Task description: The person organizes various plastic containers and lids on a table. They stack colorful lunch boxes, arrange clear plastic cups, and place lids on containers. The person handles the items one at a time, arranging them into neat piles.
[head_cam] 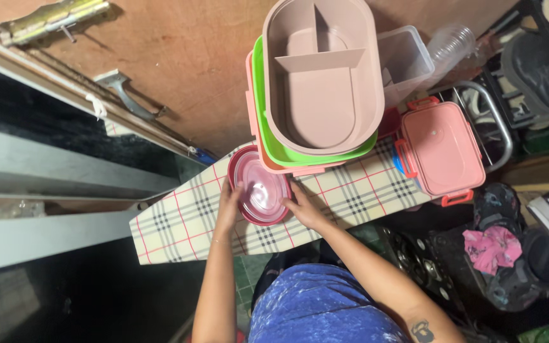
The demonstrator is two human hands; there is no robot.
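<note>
1. Both hands are on the round red lidded container (260, 186): left hand (229, 204) spread flat against its left edge, right hand (304, 208) cupping its right edge, fingers loosely open.
2. Just behind that container there's a stack of three oval boxes (316, 89): a divided beige one on top, green under it, pink at the bottom.
3. One pink clip-lid box (443, 149) sits well right of the container.
4. Everything's on a plaid-covered board (179, 228), with a brown wooden door (179, 57) beyond.
</note>
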